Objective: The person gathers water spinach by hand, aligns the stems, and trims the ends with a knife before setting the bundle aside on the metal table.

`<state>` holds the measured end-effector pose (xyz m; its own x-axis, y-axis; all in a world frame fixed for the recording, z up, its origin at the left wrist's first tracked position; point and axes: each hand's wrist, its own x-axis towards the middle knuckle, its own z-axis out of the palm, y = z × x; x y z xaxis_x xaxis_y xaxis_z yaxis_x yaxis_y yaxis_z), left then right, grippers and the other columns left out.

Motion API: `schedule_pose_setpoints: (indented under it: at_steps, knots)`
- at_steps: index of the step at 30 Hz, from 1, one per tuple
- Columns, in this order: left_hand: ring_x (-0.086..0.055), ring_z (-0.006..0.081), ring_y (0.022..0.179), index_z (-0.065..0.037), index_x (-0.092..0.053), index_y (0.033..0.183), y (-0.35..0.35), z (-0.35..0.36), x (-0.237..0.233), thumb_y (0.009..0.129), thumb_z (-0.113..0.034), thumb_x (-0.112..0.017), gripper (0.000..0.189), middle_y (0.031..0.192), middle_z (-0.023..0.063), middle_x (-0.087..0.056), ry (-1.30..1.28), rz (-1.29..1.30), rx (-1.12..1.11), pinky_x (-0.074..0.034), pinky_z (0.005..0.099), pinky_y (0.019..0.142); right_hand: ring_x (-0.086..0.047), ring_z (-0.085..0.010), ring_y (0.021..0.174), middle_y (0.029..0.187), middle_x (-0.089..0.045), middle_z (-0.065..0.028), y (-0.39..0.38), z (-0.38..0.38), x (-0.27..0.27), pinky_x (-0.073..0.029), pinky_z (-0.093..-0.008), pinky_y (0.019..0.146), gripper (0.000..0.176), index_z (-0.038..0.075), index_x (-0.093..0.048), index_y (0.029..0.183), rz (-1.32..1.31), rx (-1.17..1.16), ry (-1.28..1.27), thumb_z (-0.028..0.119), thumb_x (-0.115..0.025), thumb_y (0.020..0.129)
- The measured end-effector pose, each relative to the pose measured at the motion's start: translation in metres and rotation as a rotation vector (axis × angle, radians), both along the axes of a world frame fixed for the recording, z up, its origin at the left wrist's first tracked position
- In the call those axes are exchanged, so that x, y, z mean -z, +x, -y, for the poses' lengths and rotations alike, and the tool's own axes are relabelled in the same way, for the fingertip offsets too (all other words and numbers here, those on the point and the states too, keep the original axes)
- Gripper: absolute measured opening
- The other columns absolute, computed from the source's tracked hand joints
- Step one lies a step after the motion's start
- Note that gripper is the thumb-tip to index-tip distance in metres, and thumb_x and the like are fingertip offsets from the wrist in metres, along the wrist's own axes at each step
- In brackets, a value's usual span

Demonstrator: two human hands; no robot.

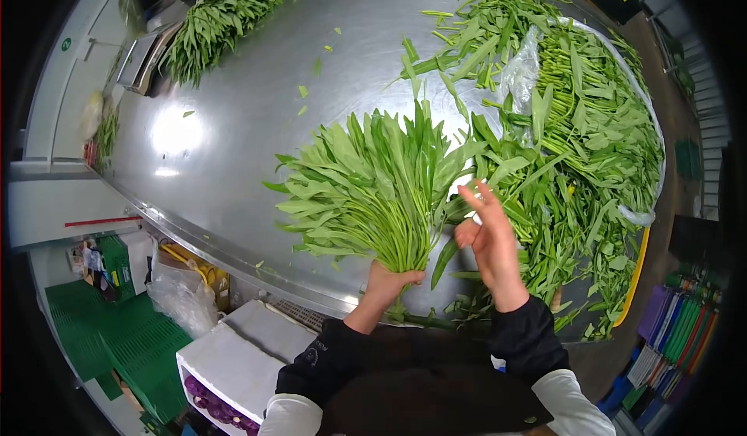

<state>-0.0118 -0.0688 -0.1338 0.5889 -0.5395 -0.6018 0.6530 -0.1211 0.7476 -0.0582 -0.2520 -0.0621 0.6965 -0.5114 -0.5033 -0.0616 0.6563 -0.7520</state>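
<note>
A fanned bunch of long-leafed greens (pixel 373 179) stands out over the metal table (pixel 249 124), its leaves pointing away from me. My left hand (pixel 391 286) is wrapped round the stems at the bunch's near end. Just right of the bunch, my right hand (pixel 492 241) is raised with its fingers apart and nothing visible in them. Beneath and beyond that hand spreads a large pile of loose greens (pixel 591 140), lying partly on clear plastic (pixel 521 78).
More greens (pixel 226 19) lie at the far left beside a metal box (pixel 140 62). Below the table's left edge are green crates (pixel 148 350) and a white box (pixel 233 358) holding purple produce. Coloured crates (pixel 685 327) are stacked at the right. Leaf scraps dot the table.
</note>
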Motion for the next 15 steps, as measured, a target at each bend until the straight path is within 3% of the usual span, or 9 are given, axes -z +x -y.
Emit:
schedule_pose_setpoints:
  at_steps: [3, 4, 6, 7, 9, 13, 14, 15]
  knots:
    - [-0.062, 0.0146, 0.073, 0.002, -0.059, 0.095, -0.001, -0.001, 0.001, 0.067, 0.005, -0.072, 0.031, 0.086, 0.0073, -0.065, 0.011, 0.001, 0.004, -0.051, 0.0287, 0.059, -0.054, -0.0083, 0.056, 0.104, -0.065, -0.0069, -0.012, -0.025, 0.02, -0.045, -0.0219, 0.052, 0.028, 0.0, -0.055, 0.118, 0.01, -0.411, -0.167, 0.012, -0.054, 0.092]
    - [-0.062, 0.0146, 0.073, 0.002, -0.059, 0.095, -0.002, 0.002, 0.001, 0.067, 0.005, -0.072, 0.031, 0.086, 0.0073, -0.065, 0.014, 0.005, 0.004, -0.051, 0.0287, 0.059, -0.055, -0.0081, 0.057, 0.102, -0.065, -0.0055, -0.011, -0.037, 0.019, -0.045, -0.0231, 0.052, 0.027, 0.005, -0.057, 0.116, -0.001, -0.498, -0.294, 0.012, -0.056, 0.09]
    - [-0.06, 0.0127, 0.079, 0.0, -0.059, 0.095, -0.008, 0.006, 0.0, 0.073, -0.001, -0.07, 0.026, 0.088, 0.006, -0.063, 0.002, 0.195, -0.141, -0.051, 0.028, 0.064, -0.056, -0.0103, 0.057, 0.096, -0.064, -0.0058, 0.001, -0.054, 0.002, -0.044, -0.0242, 0.052, 0.026, 0.008, -0.059, 0.111, -0.035, -0.637, -0.823, 0.01, -0.061, 0.085]
    - [-0.058, 0.011, 0.08, -0.002, -0.059, 0.093, -0.005, -0.004, 0.008, 0.079, -0.008, -0.066, 0.017, 0.086, 0.0037, -0.062, 0.179, 0.305, 0.108, -0.049, 0.0268, 0.068, -0.056, -0.0103, 0.057, 0.096, -0.064, -0.0058, 0.007, -0.064, 0.003, -0.044, -0.0242, 0.052, 0.026, 0.008, -0.059, 0.111, -0.036, -0.633, -0.822, 0.01, -0.061, 0.085]
    - [-0.057, 0.0107, 0.081, -0.001, -0.058, 0.092, -0.008, -0.005, 0.017, 0.08, -0.01, -0.065, 0.016, 0.086, 0.0035, -0.061, 0.188, 0.377, 0.108, -0.049, 0.027, 0.067, -0.056, -0.0138, 0.057, 0.09, -0.061, -0.0063, 0.017, -0.077, 0.009, -0.043, -0.0253, 0.052, 0.022, 0.01, -0.061, 0.102, -0.003, -0.518, -1.296, 0.008, -0.064, 0.08]
    - [-0.055, 0.0093, 0.084, 0.0, -0.057, 0.09, -0.006, -0.003, 0.016, 0.084, -0.018, -0.063, 0.021, 0.089, 0.0029, -0.059, 0.239, 0.662, 0.065, -0.046, 0.0281, 0.065, -0.056, -0.0174, 0.057, 0.09, -0.06, -0.0048, 0.018, -0.075, 0.023, -0.042, -0.0265, 0.051, 0.019, 0.008, -0.06, 0.098, 0.131, -0.566, -1.306, 0.008, -0.065, 0.08]
    - [-0.055, 0.0093, 0.084, 0.0, -0.057, 0.09, -0.006, -0.004, 0.013, 0.084, -0.018, -0.063, 0.021, 0.089, 0.0029, -0.059, 0.238, 0.66, 0.057, -0.046, 0.0281, 0.065, -0.055, -0.0164, 0.056, 0.085, -0.06, -0.0044, 0.015, -0.073, 0.019, -0.042, -0.0266, 0.051, 0.017, 0.008, -0.059, 0.097, 0.114, -0.587, -1.149, 0.008, -0.064, 0.081]
    - [-0.056, 0.0094, 0.081, -0.001, -0.058, 0.091, -0.004, -0.001, 0.001, 0.085, -0.016, -0.061, 0.017, 0.087, 0.0029, -0.06, 0.211, 0.401, 0.046, -0.047, 0.0269, 0.066, -0.055, -0.0155, 0.055, 0.081, -0.059, -0.0041, 0.013, -0.071, 0.016, -0.041, -0.0267, 0.051, 0.015, 0.007, -0.059, 0.097, 0.094, -0.605, -0.994, 0.009, -0.063, 0.082]
